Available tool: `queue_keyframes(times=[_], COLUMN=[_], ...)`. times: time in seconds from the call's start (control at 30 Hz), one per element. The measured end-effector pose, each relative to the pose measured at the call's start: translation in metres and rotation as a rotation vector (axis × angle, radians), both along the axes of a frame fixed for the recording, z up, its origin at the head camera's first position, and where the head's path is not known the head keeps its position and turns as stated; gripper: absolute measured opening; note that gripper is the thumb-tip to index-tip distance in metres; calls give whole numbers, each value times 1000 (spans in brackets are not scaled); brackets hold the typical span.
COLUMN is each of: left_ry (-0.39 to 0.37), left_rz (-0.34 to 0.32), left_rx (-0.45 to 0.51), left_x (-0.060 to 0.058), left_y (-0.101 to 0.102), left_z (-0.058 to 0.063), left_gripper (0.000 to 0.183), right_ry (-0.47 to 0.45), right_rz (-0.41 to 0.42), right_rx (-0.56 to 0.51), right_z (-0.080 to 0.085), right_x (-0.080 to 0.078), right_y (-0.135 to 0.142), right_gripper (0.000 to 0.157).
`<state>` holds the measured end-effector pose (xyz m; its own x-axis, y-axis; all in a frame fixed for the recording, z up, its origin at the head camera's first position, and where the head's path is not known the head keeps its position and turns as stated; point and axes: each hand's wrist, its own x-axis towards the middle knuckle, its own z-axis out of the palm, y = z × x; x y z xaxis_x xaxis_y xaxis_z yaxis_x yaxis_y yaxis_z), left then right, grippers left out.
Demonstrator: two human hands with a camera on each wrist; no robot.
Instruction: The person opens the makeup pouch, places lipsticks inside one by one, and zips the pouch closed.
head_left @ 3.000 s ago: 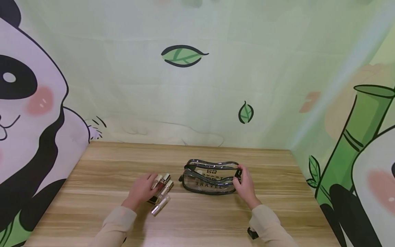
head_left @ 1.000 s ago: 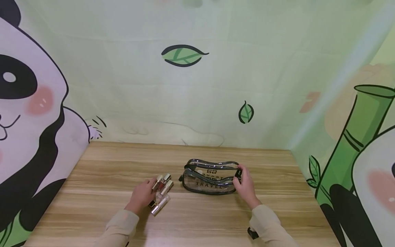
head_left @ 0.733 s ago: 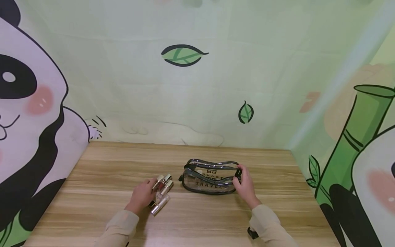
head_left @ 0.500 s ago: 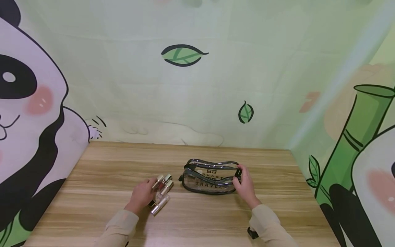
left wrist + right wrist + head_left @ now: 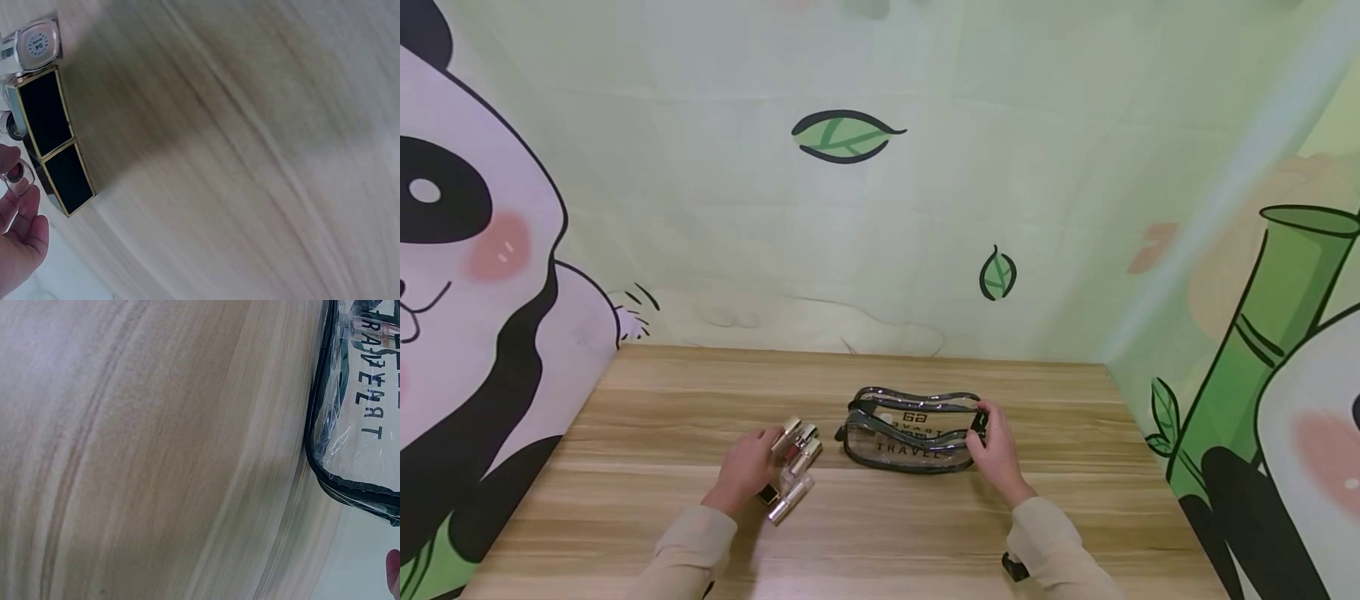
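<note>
My left hand pinches a slim lipstick tube at the left edge of a small group of tubes. In the left wrist view its fingertips hold a round, clear-ended tube. Beside it lie a square black lipstick with gold edges and a silver-capped tube. Other gold and silver tubes lie together, one silver tube nearest me. My right hand grips the right end of a clear, black-trimmed travel pouch, whose top gapes. The right wrist view shows only a fingertip.
The wooden table ends at a green, leaf-printed backdrop. Between the tubes and the pouch is a narrow strip of table. A small black object shows by the right sleeve.
Over three seconds my left hand has drawn slightly toward me, uncovering more of the tubes. Since half a second ago its tube has shifted slightly away from me. The right hand and pouch stay put.
</note>
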<state>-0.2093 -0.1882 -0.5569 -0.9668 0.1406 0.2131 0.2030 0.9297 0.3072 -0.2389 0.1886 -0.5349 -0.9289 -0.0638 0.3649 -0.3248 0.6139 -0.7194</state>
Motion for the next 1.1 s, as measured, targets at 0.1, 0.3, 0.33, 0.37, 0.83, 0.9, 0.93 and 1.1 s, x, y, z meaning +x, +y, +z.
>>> queue_keyframes(times=[0.1, 0.3, 0.33, 0.37, 0.83, 0.9, 0.93, 1.1], left_ry=[-6, -20, -22, -26, -6, 0, 1, 23], left_rz=[-2, -3, -5, -6, -31, -33, -33, -44], left_rx=[6, 18, 18, 17, 45, 43, 42, 33], left_x=[-2, -5, -5, -5, -11, -12, -14, -18], left_y=[0, 2, 2, 3, 7, 7, 7, 7], left_z=[2, 7, 9, 10, 22, 24, 25, 32], left_gripper=[39, 41, 41, 41, 36, 36, 37, 45], right_ry=[5, 9, 11, 13, -2, -5, -7, -5], right_rz=[0, -3, -4, -4, -3, -3, -3, -4], right_rx=[-2, 9, 12, 14, 4, 4, 4, 9], right_z=[0, 1, 1, 1, 1, 1, 2, 2], right_x=[0, 1, 1, 1, 1, 1, 1, 1], right_y=[0, 0, 0, 0, -1, -1, -1, -1], right_gripper=[48, 48, 48, 48, 48, 48, 48, 48])
